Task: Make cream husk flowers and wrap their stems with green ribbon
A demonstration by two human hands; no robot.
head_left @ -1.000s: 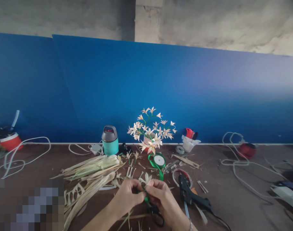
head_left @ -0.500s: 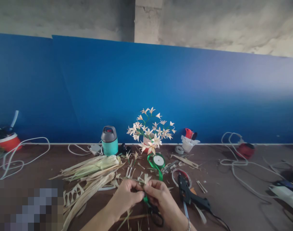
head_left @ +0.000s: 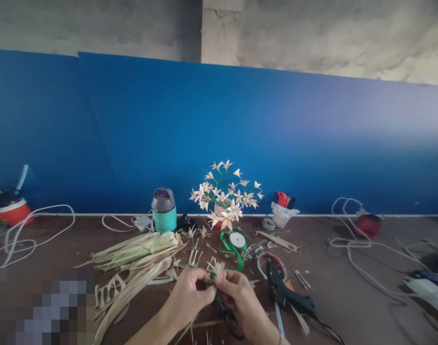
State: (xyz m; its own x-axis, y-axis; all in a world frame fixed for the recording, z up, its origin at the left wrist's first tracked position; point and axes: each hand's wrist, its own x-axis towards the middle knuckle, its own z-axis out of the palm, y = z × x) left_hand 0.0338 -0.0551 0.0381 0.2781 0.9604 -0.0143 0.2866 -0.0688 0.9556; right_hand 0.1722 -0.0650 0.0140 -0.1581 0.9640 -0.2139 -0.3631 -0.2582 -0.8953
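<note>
My left hand (head_left: 188,293) and my right hand (head_left: 238,294) meet low in the middle, fingertips pinched together. Between them stands a pale corn husk flower (head_left: 217,267), petals up, its base in my right fingers. A thin green ribbon strip (head_left: 207,286) shows at my left thumb and finger; its far end is hidden. Below my hands lie scissors (head_left: 234,327) with black handles, partly covered. Just beyond is a spool of green ribbon (head_left: 237,239) with a loose tail. Behind it, a pot (head_left: 222,207) holds several finished husk flowers (head_left: 235,209).
Dried corn husks (head_left: 143,248) are piled at left. A black glue gun (head_left: 289,292) and a tape roll (head_left: 272,266) lie at right. A teal lidded jar (head_left: 164,216) and a white cup (head_left: 281,216) stand near the blue partition (head_left: 204,120). White cables (head_left: 351,244) trail across the right side.
The husk flower has turned and sunk slightly between my fingers, its petals now leaning differently. Green shows closer under its base. Both hands stay in nearly the same place.
</note>
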